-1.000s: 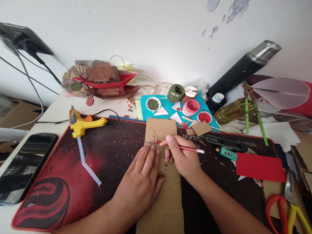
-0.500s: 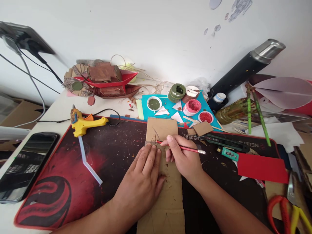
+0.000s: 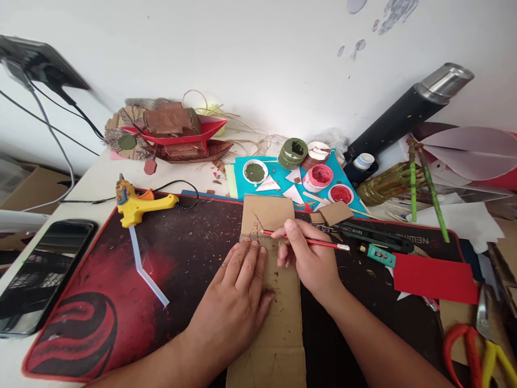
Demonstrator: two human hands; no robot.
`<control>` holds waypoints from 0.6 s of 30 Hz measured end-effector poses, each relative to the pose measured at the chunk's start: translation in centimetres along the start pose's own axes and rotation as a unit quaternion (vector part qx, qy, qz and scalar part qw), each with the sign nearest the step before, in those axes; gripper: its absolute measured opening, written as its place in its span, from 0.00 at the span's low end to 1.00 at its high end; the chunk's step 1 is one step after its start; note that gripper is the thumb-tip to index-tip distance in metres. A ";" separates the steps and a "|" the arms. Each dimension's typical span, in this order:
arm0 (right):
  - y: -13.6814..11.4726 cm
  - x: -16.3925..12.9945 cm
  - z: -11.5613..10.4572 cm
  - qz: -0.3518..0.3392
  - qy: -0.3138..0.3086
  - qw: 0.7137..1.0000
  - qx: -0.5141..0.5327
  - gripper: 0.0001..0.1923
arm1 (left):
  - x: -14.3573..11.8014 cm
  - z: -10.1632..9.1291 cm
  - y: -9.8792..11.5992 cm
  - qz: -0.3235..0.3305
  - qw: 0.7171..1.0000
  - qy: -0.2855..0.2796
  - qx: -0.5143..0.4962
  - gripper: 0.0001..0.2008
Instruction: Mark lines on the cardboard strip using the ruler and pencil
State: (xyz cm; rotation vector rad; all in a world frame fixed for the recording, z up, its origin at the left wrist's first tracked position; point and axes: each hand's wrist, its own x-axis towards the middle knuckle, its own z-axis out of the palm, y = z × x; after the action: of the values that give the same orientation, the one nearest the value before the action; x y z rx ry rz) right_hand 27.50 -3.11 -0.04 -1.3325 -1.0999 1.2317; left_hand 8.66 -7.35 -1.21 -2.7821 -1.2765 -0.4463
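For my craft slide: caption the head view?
Left hand flattens cardboard strip; right hand marks it with red pencil.

yellow glue gun [image 3: 139, 207], phone [image 3: 42, 275], scissors [image 3: 479, 347]

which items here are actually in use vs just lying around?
In use: left hand flat on cardboard strip; right hand gripping red pencil.
Lying about: glue gun, phone, paint pots, scissors, red card.
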 end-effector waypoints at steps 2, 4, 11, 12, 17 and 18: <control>-0.1 0.0 -0.1 0.005 0.002 1.000 0.008 0.29 | 0.0 0.0 0.0 0.002 1.000 0.003 0.003 0.27; -0.3 -0.1 -0.3 0.002 0.006 1.000 0.006 0.29 | 0.1 0.0 0.0 0.005 1.000 0.004 0.005 0.27; -0.2 -0.1 -1.4 -0.013 0.050 0.999 -0.005 0.30 | -0.1 0.1 0.1 -0.003 1.000 -0.008 -0.003 0.27; -0.1 -0.1 -1.5 -0.014 0.048 0.999 -0.006 0.30 | -0.2 0.1 0.1 -0.002 1.000 -0.010 -0.004 0.27; 0.0 0.0 -1.6 -0.019 0.029 0.999 -0.015 0.30 | -0.6 0.5 0.2 -0.011 1.000 -0.018 -0.014 0.29; 0.0 0.0 -1.6 -0.017 0.029 0.999 -0.015 0.31 | -0.6 0.6 0.2 -0.011 1.000 -0.019 -0.016 0.29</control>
State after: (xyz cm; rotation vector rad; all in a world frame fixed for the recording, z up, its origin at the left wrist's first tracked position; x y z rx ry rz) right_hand 29.08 -3.23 -0.01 -1.3582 -1.1003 1.1483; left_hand 8.56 -7.79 -1.91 -2.8192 -1.3207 -0.4211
